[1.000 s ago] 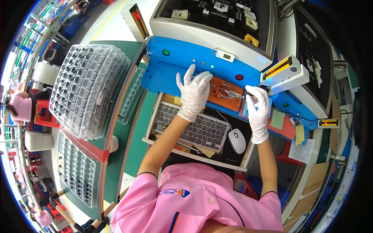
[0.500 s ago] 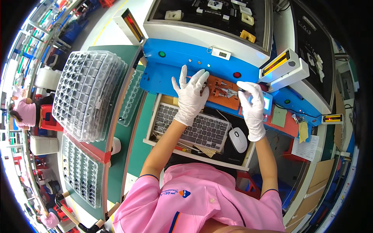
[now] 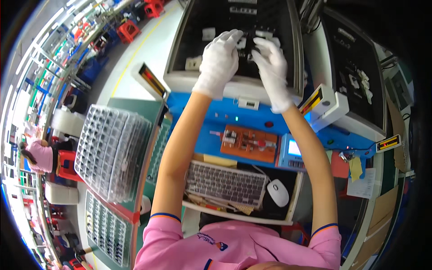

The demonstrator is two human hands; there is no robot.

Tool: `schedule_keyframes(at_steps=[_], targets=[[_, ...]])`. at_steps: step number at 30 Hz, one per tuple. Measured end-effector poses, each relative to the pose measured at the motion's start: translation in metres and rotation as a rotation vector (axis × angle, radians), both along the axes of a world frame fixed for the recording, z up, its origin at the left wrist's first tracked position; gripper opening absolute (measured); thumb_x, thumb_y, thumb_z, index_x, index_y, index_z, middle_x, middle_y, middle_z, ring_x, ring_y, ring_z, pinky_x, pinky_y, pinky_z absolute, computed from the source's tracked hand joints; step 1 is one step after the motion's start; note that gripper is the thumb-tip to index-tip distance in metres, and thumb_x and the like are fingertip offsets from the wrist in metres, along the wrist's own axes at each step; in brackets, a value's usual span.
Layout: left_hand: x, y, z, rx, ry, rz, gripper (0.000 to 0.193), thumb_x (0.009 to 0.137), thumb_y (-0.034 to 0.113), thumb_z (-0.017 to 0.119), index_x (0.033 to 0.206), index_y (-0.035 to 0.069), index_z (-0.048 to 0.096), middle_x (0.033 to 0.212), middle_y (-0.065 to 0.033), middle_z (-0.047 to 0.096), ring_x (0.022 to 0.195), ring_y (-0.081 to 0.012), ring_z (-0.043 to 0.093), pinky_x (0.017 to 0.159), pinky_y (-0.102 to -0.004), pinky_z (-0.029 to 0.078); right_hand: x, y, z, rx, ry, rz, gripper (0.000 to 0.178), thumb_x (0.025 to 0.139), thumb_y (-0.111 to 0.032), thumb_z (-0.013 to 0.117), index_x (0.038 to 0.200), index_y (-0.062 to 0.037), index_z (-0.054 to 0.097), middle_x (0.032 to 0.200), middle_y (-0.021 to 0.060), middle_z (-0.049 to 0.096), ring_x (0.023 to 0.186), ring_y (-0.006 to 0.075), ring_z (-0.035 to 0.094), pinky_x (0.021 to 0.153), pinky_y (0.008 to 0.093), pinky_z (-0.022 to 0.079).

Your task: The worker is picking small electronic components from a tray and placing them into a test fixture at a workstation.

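Both my hands wear white gloves and are raised over the black-topped panel [image 3: 189,36] behind the blue workstation. My left hand [image 3: 218,63] has its fingers curled together beside a small white block [image 3: 241,43]; anything inside the fingers is hidden. To its right, my right hand [image 3: 272,67] reaches up with thumb and fingers apart, and nothing shows between them. Below my hands, an orange-brown clamp fixture [image 3: 249,143] with metal parts sits on the blue station [image 3: 202,144]. No hand touches it.
A small-screened control unit [image 3: 293,150] adjoins the fixture. In front lie a keyboard [image 3: 227,182] and a white mouse [image 3: 278,192] in a drawer. Stacked clear trays [image 3: 108,153] stand left. Sensor posts [image 3: 152,81] [image 3: 317,101] flank the station. A seated person [image 3: 38,155] is far left.
Both hands have left the clamp fixture and moved up and away over the black panel. The fixture now shows uncovered. The view has shifted too.
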State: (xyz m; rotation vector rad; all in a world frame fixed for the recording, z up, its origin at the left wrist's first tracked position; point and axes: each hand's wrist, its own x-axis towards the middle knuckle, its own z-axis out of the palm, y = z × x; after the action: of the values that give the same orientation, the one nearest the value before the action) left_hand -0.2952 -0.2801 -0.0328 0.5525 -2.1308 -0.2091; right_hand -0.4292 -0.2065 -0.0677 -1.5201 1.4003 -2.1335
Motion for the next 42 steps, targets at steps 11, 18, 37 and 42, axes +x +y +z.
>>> schedule_keyframes(at_steps=[11,18,37,42], targets=[[-0.09,-0.124,-0.048,0.64,-0.269,-0.041,0.027,0.088,0.006,0.068,0.115,0.009,0.069,0.109,-0.0139,0.07,0.098,-0.0259,0.066,0.086,-0.034,0.053,-0.073,-0.154,-0.039,0.31,0.052,-0.344,0.017,0.082,-0.007,0.068,0.097,-0.0003,0.068,0.095,0.0189,0.071,0.086,0.0289,0.07,0.08,0.0365,0.054],[-0.059,-0.115,-0.036,0.409,0.277,-0.25,0.036,0.084,-0.003,0.071,0.119,0.004,0.066,0.111,-0.0067,0.069,0.1,-0.0146,0.066,0.09,-0.0283,0.054,-0.068,-0.162,-0.04,0.46,0.126,-0.136,0.018,0.082,-0.012,0.07,0.099,-0.0057,0.068,0.102,0.0149,0.068,0.096,0.0275,0.067,0.083,0.0387,0.054],[0.112,0.085,-0.103,0.42,-0.126,0.027,0.022,0.086,0.017,0.074,0.107,0.018,0.072,0.115,0.0009,0.067,0.118,-0.0203,0.057,0.113,-0.0688,0.005,0.007,0.021,0.019,0.019,0.569,-0.187,0.066,0.092,-0.002,0.056,0.153,-0.0031,0.029,0.121,0.0206,0.059,0.106,0.0297,0.061,0.094,0.0413,0.048],[0.122,0.092,-0.111,0.492,-0.175,-0.007,0.022,0.086,0.021,0.074,0.108,0.019,0.073,0.114,0.0003,0.068,0.119,-0.0219,0.055,0.112,-0.0718,0.0,0.011,0.151,-0.046,0.412,1.092,-0.128,0.026,0.087,-0.016,0.066,0.109,-0.0063,0.056,0.084,0.014,0.058,0.082,0.032,0.059,0.073,0.0458,0.047]])
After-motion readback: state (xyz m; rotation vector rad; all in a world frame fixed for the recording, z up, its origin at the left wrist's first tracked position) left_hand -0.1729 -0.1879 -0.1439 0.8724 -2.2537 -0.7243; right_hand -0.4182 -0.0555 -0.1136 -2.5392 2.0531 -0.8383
